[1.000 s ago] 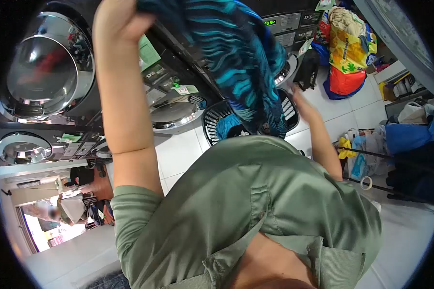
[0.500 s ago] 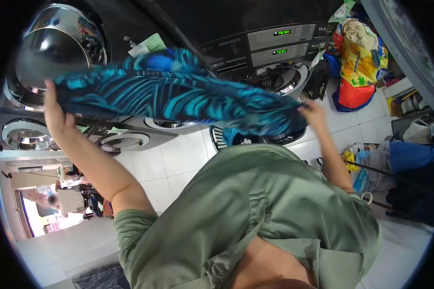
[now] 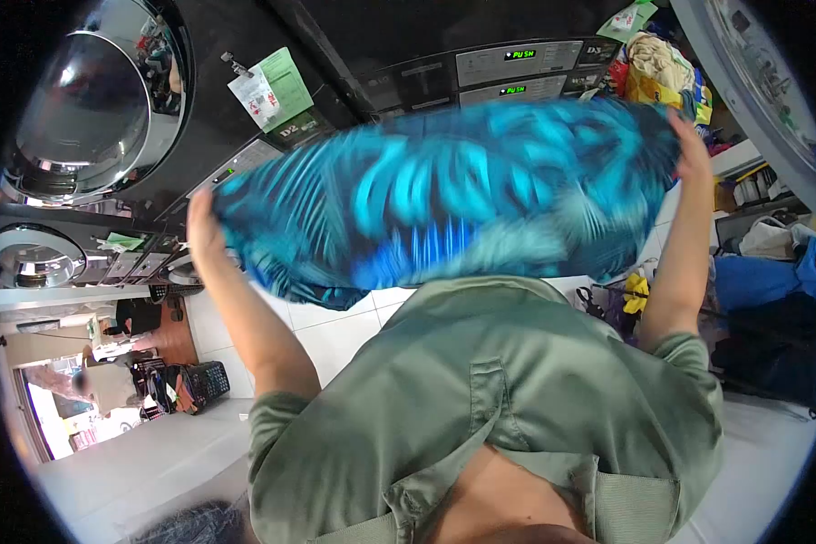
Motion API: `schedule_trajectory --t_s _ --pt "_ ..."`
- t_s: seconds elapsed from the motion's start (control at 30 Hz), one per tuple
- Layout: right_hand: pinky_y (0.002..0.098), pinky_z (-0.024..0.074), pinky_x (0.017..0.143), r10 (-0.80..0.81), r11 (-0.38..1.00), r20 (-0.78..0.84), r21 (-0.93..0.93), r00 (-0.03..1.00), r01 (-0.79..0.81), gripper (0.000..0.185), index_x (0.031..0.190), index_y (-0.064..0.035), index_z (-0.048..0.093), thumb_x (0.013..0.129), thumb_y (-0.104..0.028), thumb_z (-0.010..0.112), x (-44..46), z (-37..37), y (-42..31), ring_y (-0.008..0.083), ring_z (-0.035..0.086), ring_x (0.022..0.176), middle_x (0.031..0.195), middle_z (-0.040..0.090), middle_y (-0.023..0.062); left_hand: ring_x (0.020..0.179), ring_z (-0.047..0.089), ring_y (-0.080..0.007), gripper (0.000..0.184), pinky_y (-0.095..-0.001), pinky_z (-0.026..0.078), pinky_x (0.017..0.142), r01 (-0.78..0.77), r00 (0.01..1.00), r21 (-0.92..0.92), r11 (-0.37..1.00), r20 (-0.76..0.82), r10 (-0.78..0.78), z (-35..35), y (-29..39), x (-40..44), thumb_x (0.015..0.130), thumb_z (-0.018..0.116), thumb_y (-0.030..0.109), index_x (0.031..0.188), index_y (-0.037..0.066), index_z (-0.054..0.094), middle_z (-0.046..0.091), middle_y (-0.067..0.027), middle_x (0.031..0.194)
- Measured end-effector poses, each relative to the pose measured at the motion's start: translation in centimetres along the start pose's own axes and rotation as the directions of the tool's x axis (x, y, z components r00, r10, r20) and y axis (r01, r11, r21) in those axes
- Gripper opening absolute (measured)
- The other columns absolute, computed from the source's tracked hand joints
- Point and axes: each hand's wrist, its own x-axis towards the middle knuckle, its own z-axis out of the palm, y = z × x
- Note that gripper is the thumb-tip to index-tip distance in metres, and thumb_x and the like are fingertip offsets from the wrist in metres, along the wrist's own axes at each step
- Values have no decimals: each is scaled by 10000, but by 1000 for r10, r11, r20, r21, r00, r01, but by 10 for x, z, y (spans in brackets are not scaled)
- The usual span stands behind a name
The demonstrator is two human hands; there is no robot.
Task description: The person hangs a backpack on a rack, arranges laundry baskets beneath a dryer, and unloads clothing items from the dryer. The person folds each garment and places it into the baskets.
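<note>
White floor tiles (image 3: 335, 340) and dark laundry machines surround the person, who wears an olive-green, satiny collared shirt (image 3: 517, 390). Just in front of the shirt, a teal, blue and black patterned cloth (image 3: 444, 190) is spread sideways between both raised arms, its middle blurred and its lower edge drooping on the left side. The left hand (image 3: 207, 231) is nearly closed, with the cloth's left end gripped in its curled fingers; blur hides the exact placing of the fingertips. The right hand (image 3: 689, 154) is closed on the opposite upper corner, out beyond the width of the shoulders. Behind the cloth are silver control panels (image 3: 519, 59) with green lit displays reading PUSH. To the left, a green and white paper slip (image 3: 276, 95) hangs from a clip on a black machine front, beside a large round chrome-rimmed door (image 3: 91, 109). Past the right hand, a cream bundle of fabric (image 3: 659, 62) sits atop a yellow printed bag (image 3: 648, 89), partly covered by the cloth. Lower on that side lies a blue fabric bundle (image 3: 752, 286). Farthest off, at the left, a dark basket (image 3: 204, 385) and another person (image 3: 109, 385) in a light top appear near a bright opening (image 3: 50, 422).
</note>
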Motion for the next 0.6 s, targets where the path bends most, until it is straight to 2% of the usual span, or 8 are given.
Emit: schedule_trajectory --t_s 0.07,0.1,0.2,0.3,0.37,0.4,0.5,0.6 --pt "289 457 688 342 940 -118 35 932 -340 298 968 -12 514 779 -229 592 36 1 35 182 575 739 840 605 63 724 501 -99 196 -221 387 671 -55 997 512 857 -15 73 63 -7 -1 767 620 190 838 8 603 594 -49 831" --pt "302 461 696 309 951 -151 74 939 -301 324 998 16 497 794 -225 568 28 11 40 191 578 742 897 597 99 652 490 -82 179 -211 382 610 -2 998 300 954 -59 20 96 -10 -10 770 621 183 805 9 607 589 -27 755" --pt "315 352 856 -120 983 -415 -179 902 48 340 981 30 494 813 -264 522 -67 106 26 195 511 903 878 571 105 653 497 -64 156 -197 399 613 -76 988 280 957 147 35 179 -17 -72 781 609 175 775 19 613 591 -10 721" --pt "205 339 486 -173 981 -43 -92 984 169 124 803 -51 552 788 -170 584 -150 206 27 49 412 564 685 513 -33 796 579 -173 371 -269 454 715 211 829 39 977 523 -200 252 -13 -156 688 677 73 998 -59 522 593 -98 902" --pt "222 379 531 -167 979 353 -54 921 199 128 826 -29 562 773 -139 599 -175 246 40 77 468 601 696 539 14 833 571 -200 349 -276 450 726 -324 799 189 927 579 162 279 -15 -181 641 666 21 951 -62 529 582 -122 918" --pt "245 411 570 -366 790 522 -264 771 553 174 838 -18 562 740 -145 629 -180 248 12 146 517 626 716 547 70 852 566 -213 338 -280 447 734 -484 754 210 849 592 284 286 -16 -185 618 657 -4 927 -61 532 576 -132 927" --pt "393 383 794 -821 322 324 -417 470 850 360 771 -38 571 591 -314 718 -159 247 -25 251 508 872 797 555 77 867 561 -208 295 -277 426 773 -581 710 153 799 574 407 284 6 -152 581 572 -79 868 -10 559 583 -111 922" --pt "493 250 911 -210 60 764 -612 610 788 441 780 -31 582 552 -388 703 -95 209 14 242 468 975 871 555 76 847 542 -122 265 -245 423 776 -389 799 170 905 551 240 268 26 -104 658 557 -107 901 -8 593 602 -58 909"
